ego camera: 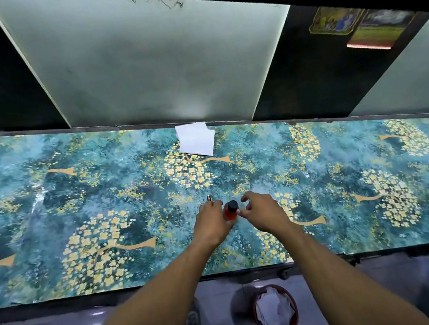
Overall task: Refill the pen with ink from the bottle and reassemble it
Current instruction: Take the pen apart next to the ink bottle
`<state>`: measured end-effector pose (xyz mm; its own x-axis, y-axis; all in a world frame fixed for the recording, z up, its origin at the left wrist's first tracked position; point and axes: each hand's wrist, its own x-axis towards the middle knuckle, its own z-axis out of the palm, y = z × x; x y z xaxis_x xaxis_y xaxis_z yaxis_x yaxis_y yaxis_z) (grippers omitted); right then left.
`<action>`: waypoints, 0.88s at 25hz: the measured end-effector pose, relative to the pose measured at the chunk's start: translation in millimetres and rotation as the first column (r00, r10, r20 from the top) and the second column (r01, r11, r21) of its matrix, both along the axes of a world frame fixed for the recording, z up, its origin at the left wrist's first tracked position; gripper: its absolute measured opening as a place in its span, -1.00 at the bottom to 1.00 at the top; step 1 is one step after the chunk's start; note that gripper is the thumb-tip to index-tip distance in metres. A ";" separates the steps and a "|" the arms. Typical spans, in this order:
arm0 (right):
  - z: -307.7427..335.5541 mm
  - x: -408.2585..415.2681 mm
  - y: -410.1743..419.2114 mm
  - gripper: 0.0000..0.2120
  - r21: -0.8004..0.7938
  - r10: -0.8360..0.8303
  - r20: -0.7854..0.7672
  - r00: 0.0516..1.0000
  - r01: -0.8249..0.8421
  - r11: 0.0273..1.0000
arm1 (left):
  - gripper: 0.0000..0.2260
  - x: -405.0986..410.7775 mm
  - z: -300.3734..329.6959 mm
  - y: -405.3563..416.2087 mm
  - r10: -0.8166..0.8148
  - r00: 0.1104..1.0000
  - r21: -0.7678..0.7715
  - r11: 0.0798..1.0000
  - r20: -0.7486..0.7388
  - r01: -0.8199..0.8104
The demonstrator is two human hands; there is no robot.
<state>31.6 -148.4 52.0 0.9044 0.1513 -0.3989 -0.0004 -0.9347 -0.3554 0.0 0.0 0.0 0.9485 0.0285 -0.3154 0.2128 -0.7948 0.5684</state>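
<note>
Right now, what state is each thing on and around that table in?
Ink bottle: upright on the table, black cap on, red ink inside.
Pen: only its tip shows beyond the left hand.
Left hand: holds the pen, beside the bottle.
Right hand: fingers curled near the bottle, holding nothing visible.
White paper: lying flat at the far edge.
Waste basket: on the floor, holding crumpled paper.
</note>
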 end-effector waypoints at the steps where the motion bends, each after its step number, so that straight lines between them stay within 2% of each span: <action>1: -0.2 3.8 2.5 -0.60 -0.002 0.004 -0.008 1.000 -0.004 1.000 | -0.44 5.5 -1.5 -0.1 0.017 1.000 -0.034 0.999 -0.011 -0.017; 5: -5.9 17.1 13.0 -0.61 -0.019 0.053 -0.025 0.998 -0.054 0.998 | -0.52 24.3 -8.5 -1.8 0.046 0.997 -0.098 0.994 -0.060 -0.051; 10: -21.6 24.7 21.0 -0.78 -0.031 0.108 0.002 0.994 -0.108 0.994 | -0.74 28.8 -16.0 -4.6 0.084 0.996 -0.182 0.979 -0.043 -0.090; 15: -28.6 29.7 23.9 -0.81 -0.054 0.090 0.049 0.995 -0.087 0.995 | -0.79 31.2 -24.2 -3.3 0.081 0.996 -0.232 0.969 -0.043 -0.089; 22: -32.9 42.1 19.3 -0.86 -0.051 0.255 0.047 0.966 -0.253 0.966 | -0.77 31.6 -28.5 -3.4 0.077 0.996 -0.250 0.964 -0.040 -0.085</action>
<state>73.7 -129.1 19.0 0.8583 0.3624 -0.3633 0.2568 -0.9163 -0.3074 31.6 -3.4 -28.5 0.9366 0.0210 -0.3497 0.2900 -0.6064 0.7404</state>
